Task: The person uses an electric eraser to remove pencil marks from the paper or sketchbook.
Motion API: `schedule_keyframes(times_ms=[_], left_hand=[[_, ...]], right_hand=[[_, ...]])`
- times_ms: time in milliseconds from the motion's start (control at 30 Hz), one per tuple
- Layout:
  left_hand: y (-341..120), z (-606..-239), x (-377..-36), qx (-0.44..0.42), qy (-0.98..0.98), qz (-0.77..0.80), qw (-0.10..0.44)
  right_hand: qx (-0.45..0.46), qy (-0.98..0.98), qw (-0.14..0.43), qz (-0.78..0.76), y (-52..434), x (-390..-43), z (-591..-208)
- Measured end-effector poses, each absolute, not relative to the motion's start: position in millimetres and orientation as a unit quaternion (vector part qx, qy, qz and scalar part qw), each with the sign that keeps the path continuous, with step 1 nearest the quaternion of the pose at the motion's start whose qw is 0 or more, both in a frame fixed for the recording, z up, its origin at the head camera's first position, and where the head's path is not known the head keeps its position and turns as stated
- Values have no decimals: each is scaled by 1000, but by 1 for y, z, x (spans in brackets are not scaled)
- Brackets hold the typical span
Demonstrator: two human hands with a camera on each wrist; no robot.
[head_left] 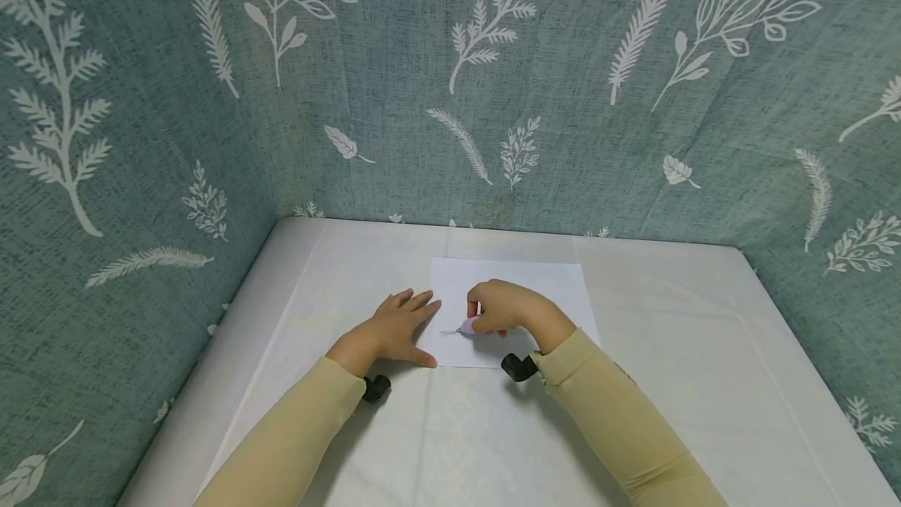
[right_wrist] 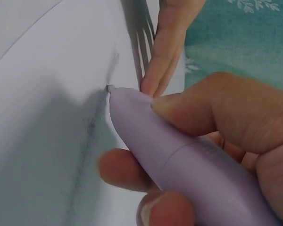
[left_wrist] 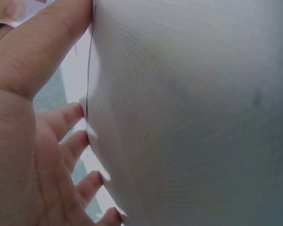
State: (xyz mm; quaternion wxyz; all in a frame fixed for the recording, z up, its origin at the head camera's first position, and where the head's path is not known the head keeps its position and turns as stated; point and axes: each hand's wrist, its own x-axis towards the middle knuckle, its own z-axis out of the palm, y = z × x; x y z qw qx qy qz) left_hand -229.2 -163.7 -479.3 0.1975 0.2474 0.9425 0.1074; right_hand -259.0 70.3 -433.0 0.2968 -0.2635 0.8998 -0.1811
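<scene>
A sheet of white paper (head_left: 517, 272) lies on the white-covered table. My right hand (head_left: 507, 306) grips a thick lavender electric eraser (right_wrist: 170, 146), thumb and fingers wrapped about its body. Its small tip is down at the paper, on a grey smudged pencil line (right_wrist: 88, 134) that has dark specks along it. Fingers spread, my left hand (head_left: 394, 331) rests at the sheet's left edge. In the left wrist view, the thumb (left_wrist: 47, 44) and fingertips line up along that paper edge.
The table (head_left: 676, 382) has a pale, lightly creased cover. Teal fabric walls (head_left: 394, 61) with a white leaf print stand behind it and on both sides. Black wrist devices (head_left: 518, 368) sit under both tan sleeves.
</scene>
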Motion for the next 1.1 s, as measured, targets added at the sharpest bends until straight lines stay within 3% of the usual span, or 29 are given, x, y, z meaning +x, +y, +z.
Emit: schedule_keyframes(times_ms=[1100], left_hand=[[-165, -481, -230, 245, 943, 115, 193]], right_hand=[[-269, 903, 285, -178, 67, -261, -436]])
